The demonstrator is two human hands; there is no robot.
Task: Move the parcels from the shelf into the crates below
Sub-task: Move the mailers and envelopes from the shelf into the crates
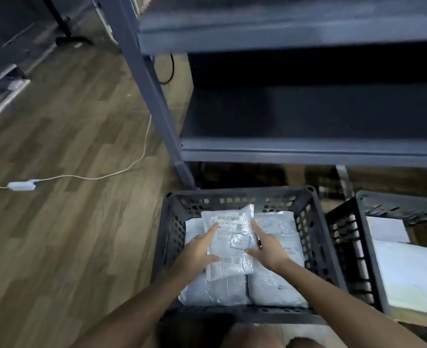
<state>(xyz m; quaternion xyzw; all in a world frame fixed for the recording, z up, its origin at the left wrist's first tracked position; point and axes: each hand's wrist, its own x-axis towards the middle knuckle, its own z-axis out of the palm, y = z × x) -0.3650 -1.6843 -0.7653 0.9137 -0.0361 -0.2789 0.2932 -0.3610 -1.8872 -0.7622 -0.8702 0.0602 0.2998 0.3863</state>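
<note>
- Where the wooden floor (pixel 69 146) fills the left of the frame, a white adapter (pixel 21 185) lies on it, with a pale cable (pixel 107 174) running toward the shelf post.
- Across the upper right stands the dark metal shelf (pixel 307 154), its lower board just above the crates.
- At lower centre the left hand (pixel 199 249) lies against the left edge of a white parcel (pixel 230 243), fingers straight and thumb over its face.
- That parcel, barcode label up, sits on top of other white parcels (pixel 275 287) inside the left crate (pixel 310 217).
- The right hand (pixel 267 249) touches the parcel's right edge, likewise unclenched with fingers extended.
- At the right edge, a second crate (pixel 353 247) stands just beside the first and holds more white packets (pixel 408 272).
</note>
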